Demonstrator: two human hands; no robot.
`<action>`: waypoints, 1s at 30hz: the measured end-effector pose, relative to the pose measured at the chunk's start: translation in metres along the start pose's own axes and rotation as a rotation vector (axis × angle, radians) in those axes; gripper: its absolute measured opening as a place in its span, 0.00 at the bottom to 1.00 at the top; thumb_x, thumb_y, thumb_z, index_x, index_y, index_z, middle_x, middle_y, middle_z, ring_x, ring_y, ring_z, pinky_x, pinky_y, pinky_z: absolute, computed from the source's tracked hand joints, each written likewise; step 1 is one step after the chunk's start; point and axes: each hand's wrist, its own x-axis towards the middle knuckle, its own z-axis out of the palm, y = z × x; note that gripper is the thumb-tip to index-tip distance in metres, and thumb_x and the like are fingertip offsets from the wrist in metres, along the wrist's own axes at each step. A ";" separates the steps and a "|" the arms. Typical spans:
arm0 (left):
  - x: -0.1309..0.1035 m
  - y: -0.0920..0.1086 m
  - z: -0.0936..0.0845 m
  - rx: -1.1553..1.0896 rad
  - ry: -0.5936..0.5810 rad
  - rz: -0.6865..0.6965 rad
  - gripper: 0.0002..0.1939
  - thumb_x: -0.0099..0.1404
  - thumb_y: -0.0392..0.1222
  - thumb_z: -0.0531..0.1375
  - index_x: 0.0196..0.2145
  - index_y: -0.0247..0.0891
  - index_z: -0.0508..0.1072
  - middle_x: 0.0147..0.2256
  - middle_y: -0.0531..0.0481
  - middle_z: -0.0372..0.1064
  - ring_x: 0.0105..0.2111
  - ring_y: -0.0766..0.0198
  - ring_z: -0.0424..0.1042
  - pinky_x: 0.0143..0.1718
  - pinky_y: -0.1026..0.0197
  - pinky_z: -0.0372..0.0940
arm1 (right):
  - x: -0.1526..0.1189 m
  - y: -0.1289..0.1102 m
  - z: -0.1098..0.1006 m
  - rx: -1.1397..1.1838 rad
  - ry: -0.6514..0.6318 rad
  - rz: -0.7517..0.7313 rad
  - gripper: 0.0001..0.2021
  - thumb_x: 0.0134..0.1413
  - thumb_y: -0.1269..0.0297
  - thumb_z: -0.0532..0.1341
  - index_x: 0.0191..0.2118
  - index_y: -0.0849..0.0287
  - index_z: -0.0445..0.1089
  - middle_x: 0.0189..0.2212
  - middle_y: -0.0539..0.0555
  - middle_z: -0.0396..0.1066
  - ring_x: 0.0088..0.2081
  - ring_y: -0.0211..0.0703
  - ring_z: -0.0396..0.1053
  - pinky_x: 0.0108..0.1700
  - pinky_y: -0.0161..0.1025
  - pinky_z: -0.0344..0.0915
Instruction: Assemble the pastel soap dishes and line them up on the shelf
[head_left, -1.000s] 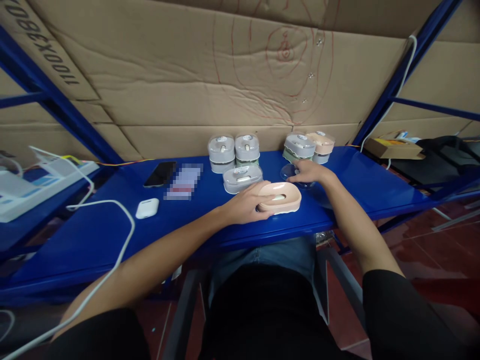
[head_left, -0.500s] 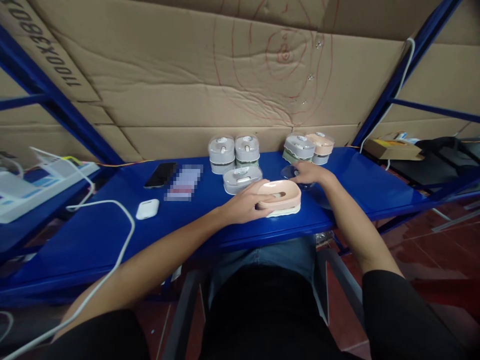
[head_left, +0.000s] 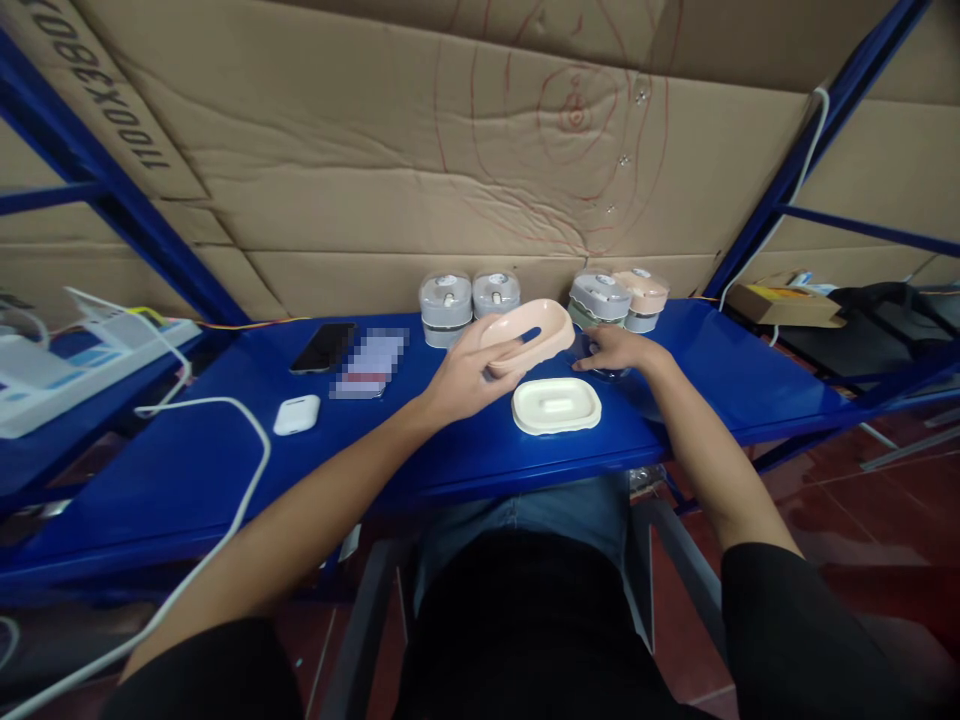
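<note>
Pink oval tray (head_left: 541, 346), slotted floor: held up off the blue counter (head_left: 457, 455), tilted, left of and above the cream base (head_left: 556, 406). Base sits flat near the counter's front edge, open side up, small raised bar in the middle.

Handling, judged by look: tray is probably thin moulded plastic, so light and stiff, not very fragile. Glossy finish could slip a bit. Best hold: pinch across the rim at a rounded end, or hook the slot. Base likely much the same; take by its outer rim.

Left hand (head_left: 463, 375): fingers closed around the tray's left end, part over the rim toward the slot, part against the outer wall. Firm-looking grip.

Right hand (head_left: 622, 350): fingers partly spread and bent down onto a clear lid (head_left: 611, 374) on the counter, behind and right of the base. Gripping or just resting, can't tell; the hand covers much of the lid. Grey-topped boxes (head_left: 447, 300) stand along the counter's back edge.
</note>
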 end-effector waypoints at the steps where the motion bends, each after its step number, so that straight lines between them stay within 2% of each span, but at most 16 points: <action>1: 0.000 -0.002 -0.001 -0.001 0.014 -0.018 0.22 0.74 0.46 0.69 0.62 0.39 0.84 0.74 0.36 0.65 0.74 0.41 0.67 0.77 0.37 0.64 | 0.000 -0.002 -0.001 -0.030 -0.029 0.018 0.32 0.54 0.39 0.74 0.55 0.60 0.79 0.45 0.66 0.84 0.48 0.66 0.81 0.50 0.54 0.74; 7: 0.001 -0.005 -0.001 0.066 -0.058 -0.112 0.23 0.72 0.47 0.72 0.63 0.43 0.84 0.73 0.38 0.66 0.74 0.40 0.66 0.78 0.34 0.62 | -0.004 -0.011 -0.008 -0.065 -0.094 0.055 0.31 0.58 0.40 0.72 0.55 0.62 0.76 0.44 0.66 0.83 0.45 0.64 0.80 0.47 0.52 0.72; 13: 0.001 -0.004 0.000 0.109 -0.079 -0.116 0.21 0.72 0.46 0.72 0.59 0.41 0.85 0.72 0.37 0.67 0.75 0.39 0.65 0.77 0.34 0.63 | -0.003 -0.009 -0.007 -0.056 -0.077 0.047 0.32 0.57 0.39 0.71 0.55 0.63 0.77 0.49 0.70 0.82 0.49 0.69 0.79 0.50 0.55 0.73; 16: 0.000 -0.004 0.001 0.086 -0.053 -0.084 0.21 0.72 0.46 0.72 0.59 0.40 0.85 0.73 0.35 0.66 0.75 0.38 0.66 0.77 0.33 0.64 | -0.001 -0.005 -0.006 -0.053 -0.080 0.041 0.32 0.57 0.39 0.72 0.56 0.62 0.77 0.48 0.69 0.82 0.49 0.69 0.80 0.50 0.56 0.73; 20: -0.004 0.008 0.005 0.028 -0.068 0.060 0.22 0.71 0.44 0.72 0.60 0.39 0.84 0.74 0.33 0.64 0.75 0.38 0.66 0.76 0.32 0.65 | 0.001 0.000 -0.003 -0.043 -0.068 -0.004 0.31 0.58 0.42 0.72 0.58 0.59 0.78 0.53 0.69 0.83 0.54 0.70 0.80 0.54 0.57 0.74; 23: -0.009 0.023 0.011 -0.010 -0.129 0.145 0.21 0.72 0.43 0.71 0.61 0.40 0.83 0.75 0.34 0.64 0.76 0.37 0.64 0.76 0.32 0.65 | 0.001 0.002 -0.001 -0.045 -0.064 -0.009 0.29 0.59 0.49 0.71 0.61 0.59 0.78 0.59 0.69 0.82 0.59 0.70 0.79 0.59 0.56 0.74; 25: -0.012 0.030 0.016 -0.031 -0.199 0.157 0.23 0.72 0.45 0.71 0.62 0.41 0.83 0.76 0.34 0.64 0.76 0.37 0.64 0.76 0.33 0.65 | 0.001 0.002 -0.001 -0.042 -0.052 0.022 0.32 0.58 0.50 0.72 0.65 0.59 0.77 0.60 0.70 0.82 0.61 0.71 0.79 0.61 0.58 0.75; 30: -0.016 0.029 0.025 -0.065 -0.353 0.075 0.25 0.72 0.48 0.70 0.64 0.42 0.82 0.74 0.36 0.66 0.76 0.39 0.66 0.77 0.36 0.64 | 0.000 0.005 0.000 -0.013 -0.044 0.037 0.43 0.53 0.40 0.75 0.70 0.59 0.75 0.62 0.71 0.80 0.64 0.77 0.77 0.66 0.65 0.73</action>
